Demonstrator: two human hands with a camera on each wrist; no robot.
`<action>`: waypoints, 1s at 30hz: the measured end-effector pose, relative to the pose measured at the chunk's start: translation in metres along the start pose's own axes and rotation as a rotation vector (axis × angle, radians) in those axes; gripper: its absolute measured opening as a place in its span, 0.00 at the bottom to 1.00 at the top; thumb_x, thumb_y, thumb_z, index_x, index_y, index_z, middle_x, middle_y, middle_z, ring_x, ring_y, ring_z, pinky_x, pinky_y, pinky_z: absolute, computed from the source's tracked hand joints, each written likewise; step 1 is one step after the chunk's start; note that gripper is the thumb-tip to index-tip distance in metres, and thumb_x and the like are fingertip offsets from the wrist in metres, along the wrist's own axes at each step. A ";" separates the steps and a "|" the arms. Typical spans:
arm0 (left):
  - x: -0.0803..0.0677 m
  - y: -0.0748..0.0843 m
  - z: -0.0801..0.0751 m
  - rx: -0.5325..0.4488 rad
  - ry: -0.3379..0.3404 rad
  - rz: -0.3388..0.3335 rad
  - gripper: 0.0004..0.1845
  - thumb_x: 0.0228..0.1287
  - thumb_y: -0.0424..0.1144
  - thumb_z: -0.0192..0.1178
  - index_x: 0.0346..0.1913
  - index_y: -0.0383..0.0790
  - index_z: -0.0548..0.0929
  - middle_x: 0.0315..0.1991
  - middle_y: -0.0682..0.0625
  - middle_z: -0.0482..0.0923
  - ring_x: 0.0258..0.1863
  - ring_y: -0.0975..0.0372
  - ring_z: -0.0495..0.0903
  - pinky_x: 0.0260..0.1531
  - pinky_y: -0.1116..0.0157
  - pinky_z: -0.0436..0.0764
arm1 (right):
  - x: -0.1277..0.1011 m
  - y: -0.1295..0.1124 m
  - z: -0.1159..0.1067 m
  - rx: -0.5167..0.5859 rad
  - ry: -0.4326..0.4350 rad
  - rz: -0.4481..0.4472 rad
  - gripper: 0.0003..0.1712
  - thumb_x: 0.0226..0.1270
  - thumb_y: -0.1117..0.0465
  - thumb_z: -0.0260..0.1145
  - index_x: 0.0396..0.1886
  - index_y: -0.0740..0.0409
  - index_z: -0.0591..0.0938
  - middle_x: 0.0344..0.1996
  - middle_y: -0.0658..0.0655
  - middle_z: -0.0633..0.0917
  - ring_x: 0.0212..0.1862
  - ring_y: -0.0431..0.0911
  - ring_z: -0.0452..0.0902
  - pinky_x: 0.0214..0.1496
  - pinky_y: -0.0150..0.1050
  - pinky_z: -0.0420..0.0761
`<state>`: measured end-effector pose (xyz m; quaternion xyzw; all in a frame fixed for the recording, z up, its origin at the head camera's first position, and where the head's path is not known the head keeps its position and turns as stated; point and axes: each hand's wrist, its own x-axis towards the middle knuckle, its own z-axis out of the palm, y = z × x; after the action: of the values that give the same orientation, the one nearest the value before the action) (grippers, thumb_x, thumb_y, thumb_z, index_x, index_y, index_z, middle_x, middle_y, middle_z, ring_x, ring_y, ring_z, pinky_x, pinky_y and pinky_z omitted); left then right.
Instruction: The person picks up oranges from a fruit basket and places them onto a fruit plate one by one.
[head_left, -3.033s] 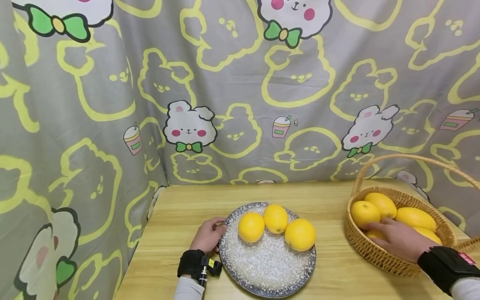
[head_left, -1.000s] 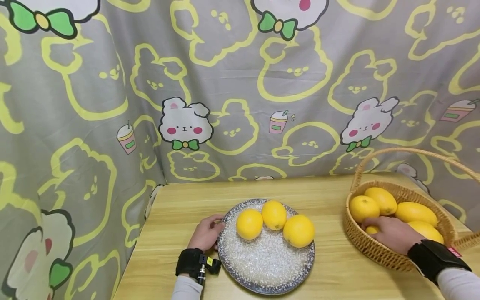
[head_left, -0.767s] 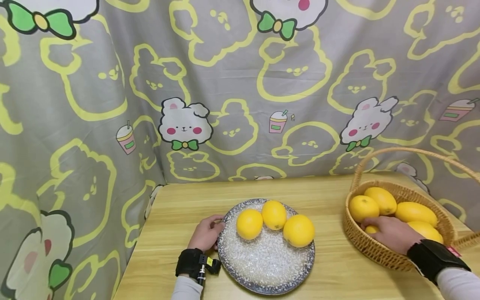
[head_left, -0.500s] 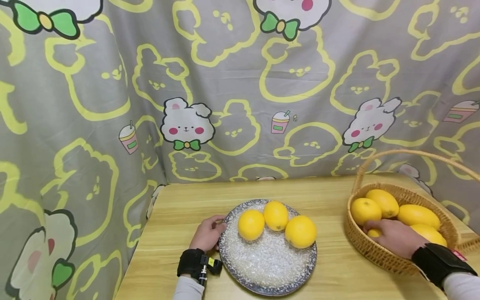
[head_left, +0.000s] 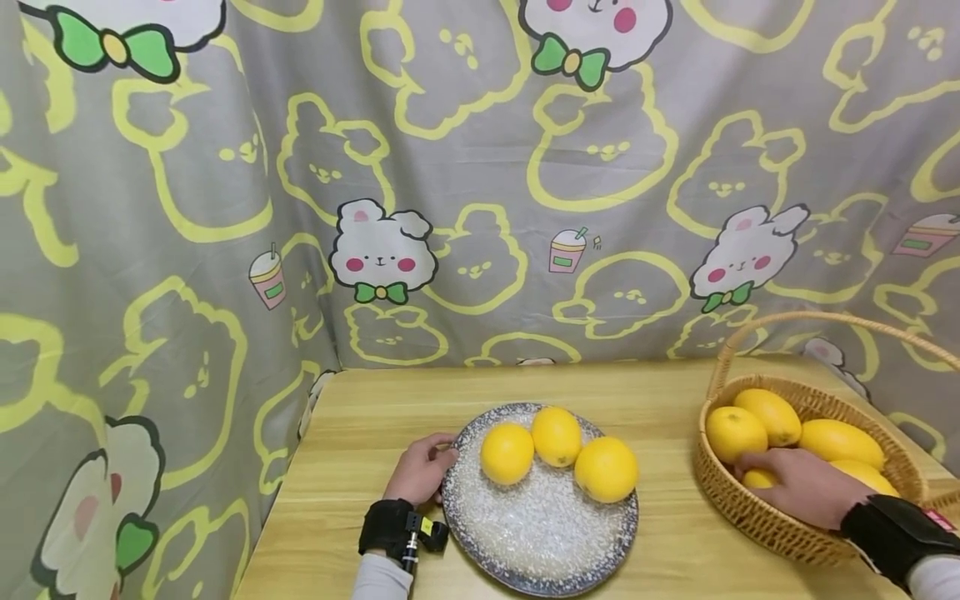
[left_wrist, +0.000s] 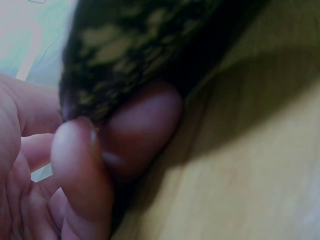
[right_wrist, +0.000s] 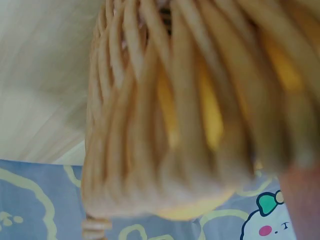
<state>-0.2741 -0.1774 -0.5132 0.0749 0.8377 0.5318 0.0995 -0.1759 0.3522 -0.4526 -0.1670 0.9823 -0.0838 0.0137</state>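
Observation:
At the left rim of a speckled grey plate, my left hand pinches the edge. The left wrist view shows the thumb and a finger at the dark rim. Three round yellow-orange fruits, oranges by their look, lie on the plate's far half: left, middle and right. My right hand reaches into a wicker basket, its fingers curled over a yellow fruit, mostly hidden. Woven canes fill the right wrist view, hiding the grip.
Several more yellow fruits stay in the basket, among them a round one and a long one. A tall handle arches over it. Behind the wooden table hangs a grey patterned curtain, which also closes the left side.
Over three seconds the right hand has shifted slightly on the fruit in the basket, and more of that fruit shows. The left hand and plate stay put; the head view sways a little.

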 end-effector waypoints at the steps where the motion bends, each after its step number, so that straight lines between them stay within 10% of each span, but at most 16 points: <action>1: 0.000 0.000 0.000 0.003 0.000 0.002 0.20 0.77 0.42 0.58 0.67 0.45 0.81 0.35 0.46 0.82 0.12 0.64 0.72 0.14 0.68 0.78 | -0.001 0.000 -0.002 0.000 -0.006 0.004 0.04 0.71 0.48 0.69 0.38 0.30 0.81 0.32 0.33 0.81 0.31 0.27 0.67 0.32 0.31 0.69; 12: 0.000 -0.001 0.000 0.004 -0.002 0.006 0.20 0.77 0.42 0.58 0.67 0.44 0.80 0.36 0.45 0.83 0.12 0.64 0.72 0.14 0.66 0.79 | -0.007 -0.006 -0.022 -0.027 0.014 0.113 0.07 0.68 0.47 0.70 0.45 0.35 0.86 0.42 0.43 0.89 0.40 0.38 0.83 0.39 0.35 0.81; 30: -0.001 -0.002 0.000 -0.001 0.007 0.008 0.20 0.76 0.42 0.58 0.66 0.42 0.81 0.34 0.45 0.81 0.12 0.64 0.72 0.15 0.66 0.80 | -0.014 -0.014 -0.037 -0.093 0.096 0.053 0.09 0.64 0.47 0.75 0.43 0.35 0.86 0.40 0.41 0.87 0.40 0.31 0.79 0.37 0.33 0.79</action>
<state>-0.2729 -0.1782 -0.5150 0.0766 0.8375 0.5327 0.0945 -0.1597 0.3494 -0.4142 -0.1369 0.9888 -0.0454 -0.0391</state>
